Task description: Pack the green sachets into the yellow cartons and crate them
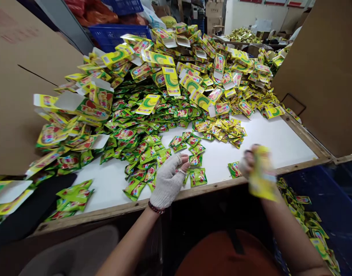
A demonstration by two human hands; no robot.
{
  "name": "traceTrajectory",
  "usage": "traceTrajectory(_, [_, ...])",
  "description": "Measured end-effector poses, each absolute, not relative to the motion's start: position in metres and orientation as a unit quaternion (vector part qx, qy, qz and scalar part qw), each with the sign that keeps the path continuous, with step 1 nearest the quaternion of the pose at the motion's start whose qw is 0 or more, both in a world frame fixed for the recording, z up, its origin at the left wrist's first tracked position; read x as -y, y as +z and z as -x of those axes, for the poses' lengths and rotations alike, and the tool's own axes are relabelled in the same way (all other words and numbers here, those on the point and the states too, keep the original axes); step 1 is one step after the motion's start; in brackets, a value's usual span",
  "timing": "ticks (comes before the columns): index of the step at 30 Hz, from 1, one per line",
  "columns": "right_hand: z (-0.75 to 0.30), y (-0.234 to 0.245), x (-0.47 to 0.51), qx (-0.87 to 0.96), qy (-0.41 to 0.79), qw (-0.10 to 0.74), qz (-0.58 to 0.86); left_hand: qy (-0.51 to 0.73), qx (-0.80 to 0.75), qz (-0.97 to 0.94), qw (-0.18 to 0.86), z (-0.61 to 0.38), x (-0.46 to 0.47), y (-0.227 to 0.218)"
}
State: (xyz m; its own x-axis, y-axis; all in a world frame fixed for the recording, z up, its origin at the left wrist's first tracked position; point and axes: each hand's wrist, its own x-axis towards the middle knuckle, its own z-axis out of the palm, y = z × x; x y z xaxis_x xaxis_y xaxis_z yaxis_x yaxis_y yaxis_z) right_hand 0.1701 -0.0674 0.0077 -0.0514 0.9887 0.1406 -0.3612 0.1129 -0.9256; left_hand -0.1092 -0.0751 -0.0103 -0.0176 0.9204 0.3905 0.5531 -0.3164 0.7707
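Observation:
My left hand [169, 179], in a white knit glove, is curled closed at the near edge of the white table [267, 140], pinching green sachets [197, 175] from the loose pile. My right hand [252, 163], blurred by motion, grips a yellow carton [262, 180] held over the table's front edge. A great heap of green and red sachets [141, 134] covers the table's left and middle. Open yellow cartons [171, 78] lie piled behind it.
Cardboard sheets stand at the left [17, 76] and right [325, 69]. A blue crate [322, 207] at lower right holds filled packs. Blue baskets [118, 34] stand at the back. A small stack of sachets [74, 195] lies at the near left.

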Motion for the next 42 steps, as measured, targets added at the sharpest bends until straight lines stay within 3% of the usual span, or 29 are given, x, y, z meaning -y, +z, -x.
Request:
traceTrajectory(3, [-0.195, 0.023, 0.075, 0.451, 0.584, 0.595, 0.318, 0.432, -0.57, -0.682, 0.153, 0.116, 0.065, -0.008])
traceTrajectory(7, [-0.169, 0.023, 0.059, 0.541, 0.554, 0.504, 0.382, 0.405, -0.573, -0.704, 0.112, 0.118, 0.035, -0.003])
traceTrajectory(11, [-0.135, 0.009, 0.013, 0.753, 0.276, 0.369, 0.47, 0.381, -0.578, -0.716, 0.092, 0.114, 0.003, -0.002])
traceTrajectory(14, [-0.128, 0.007, -0.023, 0.807, 0.11, 0.258, 0.519, 0.37, -0.555, -0.741, 0.08, 0.108, -0.01, -0.005])
traceTrajectory(18, [-0.127, 0.006, -0.055, 0.802, -0.025, 0.135, 0.581, 0.363, -0.558, -0.745, 0.043, 0.112, -0.014, -0.01])
traceTrajectory(21, [-0.124, 0.002, -0.062, 0.804, -0.043, 0.091, 0.586, 0.357, -0.584, -0.729, -0.003, 0.13, -0.021, -0.008])
traceTrajectory(28, [-0.105, 0.002, -0.043, 0.875, -0.002, 0.162, 0.457, 0.347, -0.598, -0.721, -0.044, 0.166, -0.086, 0.042])
traceTrajectory(36, [-0.105, -0.019, -0.06, 0.901, 0.093, 0.271, 0.325, 0.416, -0.712, -0.553, 0.122, 0.157, -0.199, 0.095])
traceTrajectory(42, [-0.115, -0.019, -0.077, 0.875, 0.198, 0.312, 0.313, 0.415, -0.657, -0.612, 0.147, 0.142, -0.215, 0.106])
